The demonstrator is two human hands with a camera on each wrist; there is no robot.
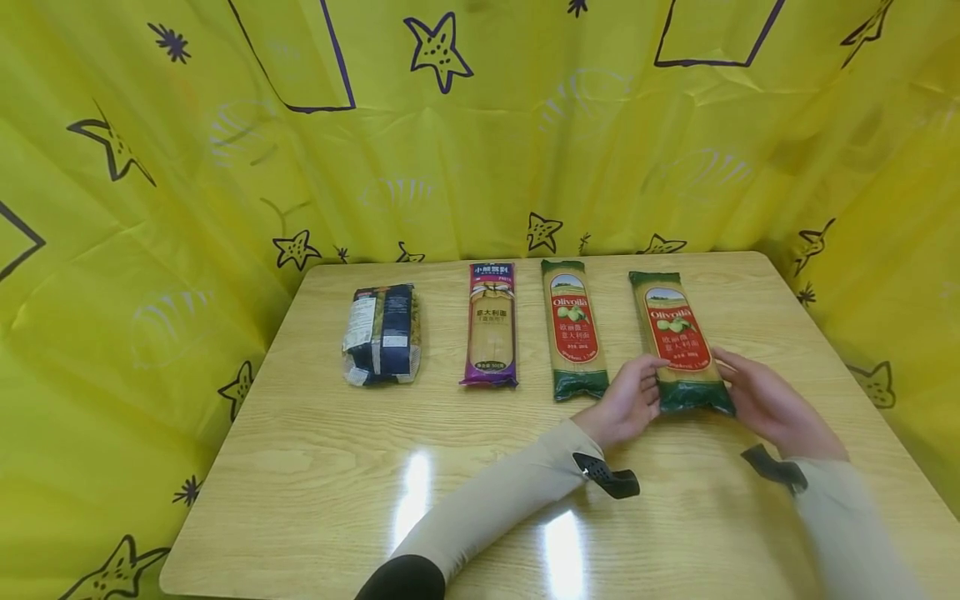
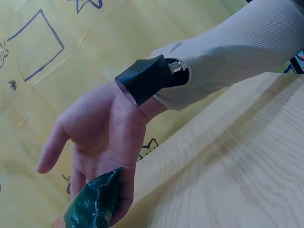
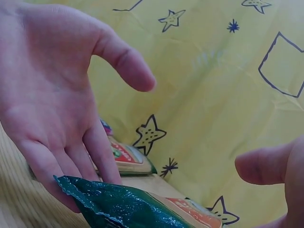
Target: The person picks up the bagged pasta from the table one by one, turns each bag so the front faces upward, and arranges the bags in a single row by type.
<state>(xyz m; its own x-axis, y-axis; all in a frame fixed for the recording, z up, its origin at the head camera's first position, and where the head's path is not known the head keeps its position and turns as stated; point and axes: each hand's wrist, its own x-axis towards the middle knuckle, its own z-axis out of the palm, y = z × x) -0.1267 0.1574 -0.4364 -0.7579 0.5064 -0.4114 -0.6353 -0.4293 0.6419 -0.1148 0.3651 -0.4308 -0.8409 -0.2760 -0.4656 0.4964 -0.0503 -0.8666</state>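
A green-ended spaghetti pack with a red label (image 1: 681,337) lies between the hands at the right of the table. The left hand (image 1: 626,400) is at its near left side; in the right wrist view its palm faces the pack, fingers straight at the green end and thumb held away. The right hand (image 1: 772,404) is at the opposite side. Across the green end (image 2: 95,202) in the left wrist view, the right palm (image 2: 104,128) faces inward with the thumb extended. Fingertips on both sides partly disappear behind the pack.
Left of the hands lie a matching spaghetti pack (image 1: 574,333), a purple-edged pasta pack (image 1: 491,325) and a dark blue pasta bag (image 1: 382,335), in a row on the wooden table (image 1: 315,500). A yellow patterned curtain (image 1: 480,150) hangs behind the table and along its sides.
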